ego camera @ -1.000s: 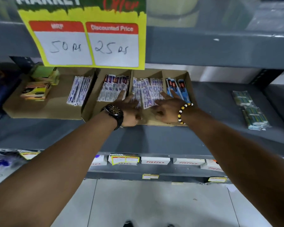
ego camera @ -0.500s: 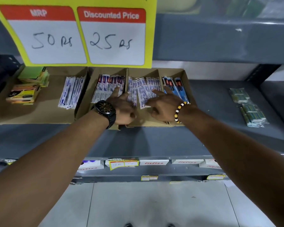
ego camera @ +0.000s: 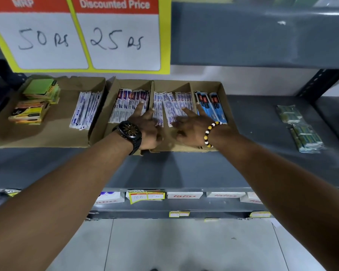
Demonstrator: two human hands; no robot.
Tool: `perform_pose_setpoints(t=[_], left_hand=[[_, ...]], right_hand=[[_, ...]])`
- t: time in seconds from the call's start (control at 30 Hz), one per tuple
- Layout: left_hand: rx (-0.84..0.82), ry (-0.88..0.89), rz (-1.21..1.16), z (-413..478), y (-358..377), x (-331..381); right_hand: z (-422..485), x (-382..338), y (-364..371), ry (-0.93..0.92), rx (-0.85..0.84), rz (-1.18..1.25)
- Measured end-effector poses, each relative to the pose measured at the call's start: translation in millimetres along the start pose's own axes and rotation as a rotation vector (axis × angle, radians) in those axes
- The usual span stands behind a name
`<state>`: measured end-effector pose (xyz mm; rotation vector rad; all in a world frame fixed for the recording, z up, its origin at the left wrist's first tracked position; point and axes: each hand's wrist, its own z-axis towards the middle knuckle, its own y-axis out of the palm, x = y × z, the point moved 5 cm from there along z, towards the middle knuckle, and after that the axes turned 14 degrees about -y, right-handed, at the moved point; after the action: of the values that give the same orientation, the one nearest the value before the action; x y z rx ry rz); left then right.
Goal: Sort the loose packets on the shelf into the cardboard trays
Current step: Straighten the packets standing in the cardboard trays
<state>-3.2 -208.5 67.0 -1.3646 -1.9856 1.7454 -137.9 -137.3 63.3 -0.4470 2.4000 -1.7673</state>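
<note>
Two cardboard trays stand side by side on the grey shelf. The right tray (ego camera: 226, 106) has three compartments. White and blue packets (ego camera: 172, 102) lie fanned in its middle compartment. My left hand (ego camera: 147, 128), with a black watch, rests fingers spread over the divider, touching those packets and the red-topped packets (ego camera: 129, 100) on the left. My right hand (ego camera: 192, 128), with a bead bracelet, lies spread on the white and blue packets. Blue packets (ego camera: 211, 104) fill the right compartment. The left tray (ego camera: 57, 132) holds white packets (ego camera: 86, 110) and green and yellow packets (ego camera: 35, 102).
Green packets (ego camera: 299, 128) in clear wrap lie loose on the shelf (ego camera: 184, 169) at the right. A yellow price sign (ego camera: 80, 34) hangs from the shelf above the trays. White boxes (ego camera: 184, 195) stand on the lower shelf. A black upright (ego camera: 319, 83) stands at the back right.
The view has moved closer and slightly lower. Both hands stay on the middle compartment's packets, with fingers spread a little further forward over them.
</note>
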Motion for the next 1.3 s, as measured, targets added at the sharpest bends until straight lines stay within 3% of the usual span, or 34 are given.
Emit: perform_pose_setpoints(t=[0.13, 0.4, 0.6, 0.9, 1.3], left_hand=[[0.009, 0.007, -0.039, -1, 0, 1], [0.036, -0.01, -0.028, 3, 5, 3], [0.111, 0.035, -0.125, 0, -4, 9], [0.063, 0.059, -0.143, 8, 0, 20], [0.066, 0.05, -0.169, 9, -2, 14]], right_hand=[[-13, 10, -7, 0.016, 0.083, 0.025], [-8, 9, 1, 0.024, -0.039, 0.022], [-8, 9, -7, 0.072, 0.133, 0.029], [-2, 11, 1, 0.082, -0.033, 0.052], [0, 10, -3, 0.102, 0.027, 0.097]])
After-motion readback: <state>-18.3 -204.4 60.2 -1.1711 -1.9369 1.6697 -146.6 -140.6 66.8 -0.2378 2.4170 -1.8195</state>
